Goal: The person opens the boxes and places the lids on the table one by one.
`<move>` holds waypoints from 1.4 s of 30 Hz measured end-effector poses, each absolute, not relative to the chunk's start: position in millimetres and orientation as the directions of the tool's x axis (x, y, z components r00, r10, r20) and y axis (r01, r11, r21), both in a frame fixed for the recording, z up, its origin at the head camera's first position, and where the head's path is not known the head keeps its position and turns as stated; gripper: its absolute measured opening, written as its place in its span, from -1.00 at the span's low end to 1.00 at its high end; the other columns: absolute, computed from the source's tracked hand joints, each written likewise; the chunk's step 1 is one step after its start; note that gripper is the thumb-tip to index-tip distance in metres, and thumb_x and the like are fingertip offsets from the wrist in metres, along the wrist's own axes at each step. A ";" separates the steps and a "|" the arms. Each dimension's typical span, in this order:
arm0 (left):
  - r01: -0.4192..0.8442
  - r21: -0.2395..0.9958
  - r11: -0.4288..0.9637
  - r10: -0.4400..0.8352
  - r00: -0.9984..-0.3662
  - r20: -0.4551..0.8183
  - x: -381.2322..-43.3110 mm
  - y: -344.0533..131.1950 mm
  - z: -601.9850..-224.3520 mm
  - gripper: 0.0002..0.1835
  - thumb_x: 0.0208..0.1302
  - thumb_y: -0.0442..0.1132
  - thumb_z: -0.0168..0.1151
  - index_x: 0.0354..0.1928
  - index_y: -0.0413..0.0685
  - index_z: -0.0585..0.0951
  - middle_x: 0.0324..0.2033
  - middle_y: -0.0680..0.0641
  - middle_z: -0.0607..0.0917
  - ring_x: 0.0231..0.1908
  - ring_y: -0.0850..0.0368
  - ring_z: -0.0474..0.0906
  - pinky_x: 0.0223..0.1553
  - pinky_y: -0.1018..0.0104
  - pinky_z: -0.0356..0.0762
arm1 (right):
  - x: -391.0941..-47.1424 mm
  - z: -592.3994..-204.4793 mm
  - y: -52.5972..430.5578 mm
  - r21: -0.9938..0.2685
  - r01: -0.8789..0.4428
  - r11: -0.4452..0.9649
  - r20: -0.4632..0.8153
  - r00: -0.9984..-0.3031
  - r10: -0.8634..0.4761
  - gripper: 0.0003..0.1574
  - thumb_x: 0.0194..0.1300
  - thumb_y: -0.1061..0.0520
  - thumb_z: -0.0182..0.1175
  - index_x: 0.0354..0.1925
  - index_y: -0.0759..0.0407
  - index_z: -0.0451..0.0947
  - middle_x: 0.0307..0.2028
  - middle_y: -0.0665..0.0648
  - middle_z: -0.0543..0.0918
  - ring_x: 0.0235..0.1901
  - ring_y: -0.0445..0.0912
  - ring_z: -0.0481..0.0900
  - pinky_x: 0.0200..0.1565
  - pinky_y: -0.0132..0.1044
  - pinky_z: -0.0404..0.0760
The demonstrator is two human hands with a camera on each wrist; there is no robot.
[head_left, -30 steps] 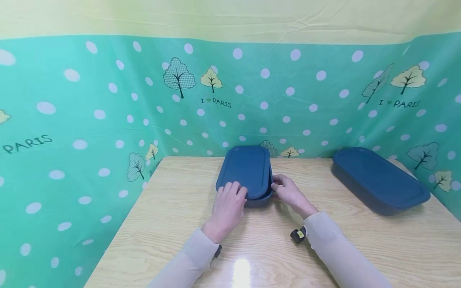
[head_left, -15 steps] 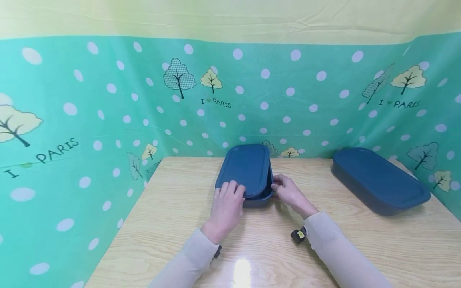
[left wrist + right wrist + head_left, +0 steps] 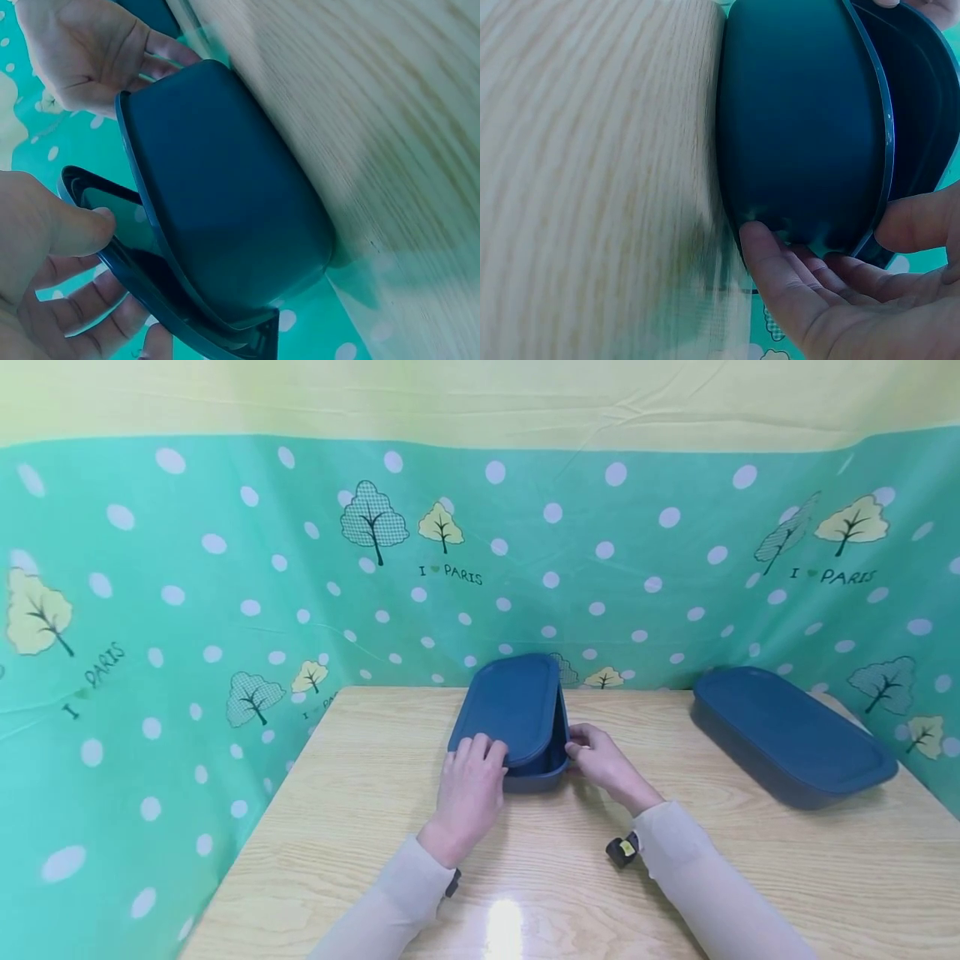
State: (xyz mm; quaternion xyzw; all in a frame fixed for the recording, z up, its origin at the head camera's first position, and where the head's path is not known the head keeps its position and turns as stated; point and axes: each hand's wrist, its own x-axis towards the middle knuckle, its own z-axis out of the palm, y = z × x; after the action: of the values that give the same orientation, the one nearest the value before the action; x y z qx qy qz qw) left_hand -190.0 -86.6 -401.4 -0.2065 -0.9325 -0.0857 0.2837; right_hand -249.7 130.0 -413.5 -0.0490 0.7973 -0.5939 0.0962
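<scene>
A dark blue lid (image 3: 510,706) lies askew on a matching rectangular container (image 3: 536,783) at the middle of the table. Its right side is raised, and a dark gap shows along the container's right and front rim. My left hand (image 3: 468,789) grips the lid at its front left corner; in the left wrist view the thumb is on one face of the lid's edge (image 3: 154,304) and the fingers on the other. My right hand (image 3: 606,768) holds the container's front right side, thumb at the rim and fingers along the outer wall (image 3: 802,135). The container's inside is mostly hidden.
A larger dark blue lidded container (image 3: 791,735) stands at the right on the wooden table (image 3: 375,760). Behind and to the left hangs a green dotted curtain (image 3: 525,543), close to the table's back edge.
The lid's right side has risen and the lid has shifted slightly left, widening the gap. My left hand has moved slightly left with it; the right hand and container have stayed put.
</scene>
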 end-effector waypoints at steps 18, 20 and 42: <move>0.452 0.059 0.890 0.333 -0.732 0.594 -192.0 -88.6 -398.3 -0.72 0.16 -0.29 0.34 -0.08 0.03 0.55 -0.33 0.01 0.50 -0.36 0.09 0.39 -0.46 0.31 0.37 | -248.8 -414.1 130.8 -0.961 0.040 0.274 -0.099 -0.974 -0.206 -0.51 0.42 0.30 -0.17 0.24 0.52 0.17 0.06 0.46 0.42 -0.04 0.21 0.56 0.00 -0.03 0.57; 0.461 0.078 0.884 0.327 -0.728 0.603 -192.6 -89.5 -397.2 -0.71 0.17 -0.30 0.32 -0.05 0.02 0.55 -0.32 0.00 0.51 -0.36 0.09 0.40 -0.46 0.33 0.40 | -248.8 -413.8 131.4 -0.961 0.036 0.273 -0.095 -0.974 -0.206 -0.51 0.42 0.31 -0.17 0.25 0.52 0.17 0.05 0.46 0.43 -0.06 0.18 0.58 -0.01 -0.03 0.58; 0.491 0.162 0.856 0.288 -0.714 0.638 -193.8 -95.4 -389.3 -0.68 0.20 -0.36 0.27 0.00 -0.02 0.52 -0.25 -0.01 0.57 -0.33 0.07 0.46 -0.45 0.31 0.46 | -248.1 -413.3 131.8 -0.963 0.042 0.265 -0.098 -0.974 -0.203 -0.49 0.42 0.31 -0.18 0.26 0.53 0.14 0.05 0.46 0.41 -0.06 0.17 0.58 -0.01 -0.03 0.57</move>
State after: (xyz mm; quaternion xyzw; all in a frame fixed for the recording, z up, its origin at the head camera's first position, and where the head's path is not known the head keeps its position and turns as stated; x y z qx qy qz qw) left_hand -193.8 -95.4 -389.3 -0.2137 -0.9114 -0.1622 0.3122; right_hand -248.1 131.8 -413.3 -0.0512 0.7887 -0.6042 0.1012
